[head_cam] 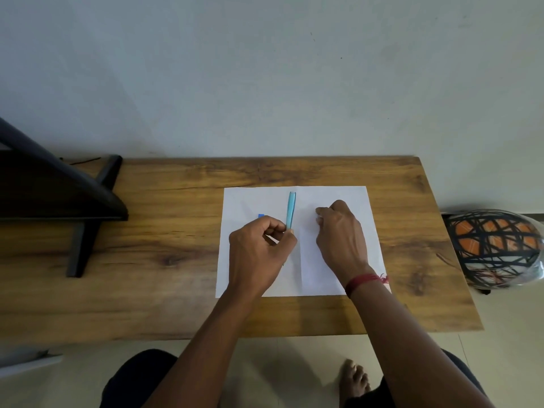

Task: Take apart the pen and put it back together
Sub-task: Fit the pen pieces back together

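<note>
The pale blue pen barrel (pixel 291 209) stands out of the left hand (pixel 259 245), its long axis running near to far, with the open far end pointing at the wall and the near end buried in the grip. That hand is closed round it, thumb and curled fingers pinching the near end, and it carries the barrel just over the middle of a sheet of white paper (pixel 332 192) on the worktop (pixel 176 231). A small blue piece (pixel 260 215), probably the cap or plug, lies on the paper just left of the left hand's knuckles. The right hand (pixel 338 234) sits just right of the barrel, knuckles up and fingers curled down to the paper; I cannot tell if it holds a part. Whatever goes in next would have to line up with that near-far axis, and the right hand is the free one close by.
</note>
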